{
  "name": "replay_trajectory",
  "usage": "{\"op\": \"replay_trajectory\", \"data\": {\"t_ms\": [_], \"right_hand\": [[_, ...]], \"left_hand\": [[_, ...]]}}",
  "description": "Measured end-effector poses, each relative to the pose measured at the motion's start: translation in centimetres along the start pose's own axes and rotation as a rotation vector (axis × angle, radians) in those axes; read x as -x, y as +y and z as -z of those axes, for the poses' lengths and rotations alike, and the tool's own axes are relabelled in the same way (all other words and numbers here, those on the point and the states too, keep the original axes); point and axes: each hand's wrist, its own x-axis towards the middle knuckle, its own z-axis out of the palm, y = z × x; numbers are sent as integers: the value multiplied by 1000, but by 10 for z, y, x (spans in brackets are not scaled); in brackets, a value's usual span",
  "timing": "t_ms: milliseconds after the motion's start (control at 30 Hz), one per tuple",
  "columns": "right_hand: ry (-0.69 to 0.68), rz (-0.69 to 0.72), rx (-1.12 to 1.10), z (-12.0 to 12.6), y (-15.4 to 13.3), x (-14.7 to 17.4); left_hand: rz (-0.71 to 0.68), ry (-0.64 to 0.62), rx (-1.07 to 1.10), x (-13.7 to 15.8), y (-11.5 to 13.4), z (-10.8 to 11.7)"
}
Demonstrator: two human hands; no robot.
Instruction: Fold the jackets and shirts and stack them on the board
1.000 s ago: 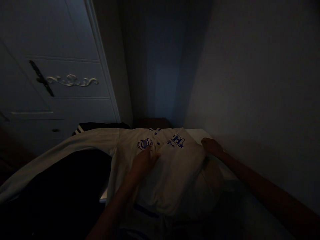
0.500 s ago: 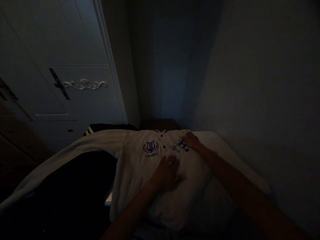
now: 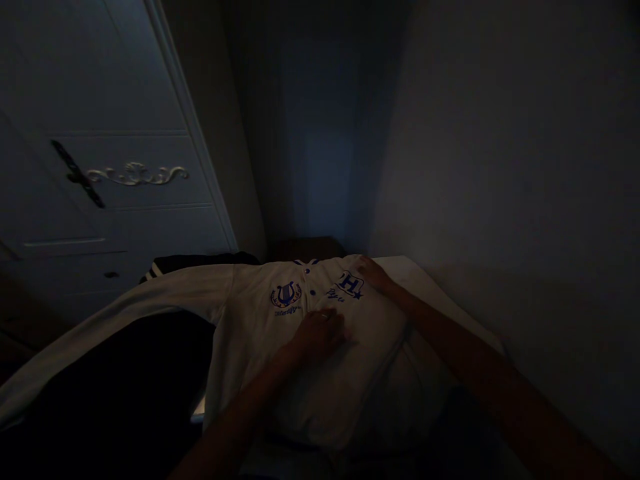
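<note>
A pale varsity jacket (image 3: 287, 347) with blue embroidery and blue snaps lies spread out, front side up. My left hand (image 3: 320, 332), a ring on one finger, rests at the middle of its chest beside the button line, fingers bent down and closed on the cloth. At the shoulder on the right, above the lettered patch (image 3: 350, 283), my right hand (image 3: 373, 275) is closed on the jacket. Its fingertips are partly hidden. One sleeve (image 3: 165, 287) stretches out to the left; the lower part of the jacket fades into shadow.
A dark garment with pale stripes (image 3: 200, 260) lies behind the sleeve. White cabinet doors (image 3: 125, 100) with a dark handle (image 3: 77, 175) stand at the left. A grey wall (image 3: 500, 167) rises at the right, beside a pale surface edge (image 3: 425, 280). The room is dim.
My left hand's fingers have drawn in from a spread pose onto the cloth. My right hand stays at the shoulder. The whole view has shifted, so things sit farther left.
</note>
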Motion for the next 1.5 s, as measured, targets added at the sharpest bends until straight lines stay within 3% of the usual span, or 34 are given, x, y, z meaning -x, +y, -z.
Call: {"op": "replay_trajectory", "data": {"t_ms": [167, 300, 433, 700, 867, 967, 1267, 1500], "right_hand": [[25, 0, 111, 35, 12, 56], [-91, 31, 156, 45, 28, 105], [-138, -6, 110, 45, 38, 131], [20, -183, -141, 67, 44, 151], [2, -162, -56, 66, 39, 164], [68, -131, 59, 62, 35, 156], [240, -310, 32, 82, 38, 137], [330, -389, 8, 70, 40, 144]], "left_hand": [[95, 59, -33, -36, 1, 16], [-44, 112, -105, -59, -13, -8], [-40, 74, -123, -65, -24, -28], [-18, 47, -89, -65, -25, -24], [9, 82, -65, -66, -23, -27], [16, 81, -74, -64, -21, -26], [-9, 92, -39, -63, -21, -26], [12, 108, 102, -62, -25, -20]]}}
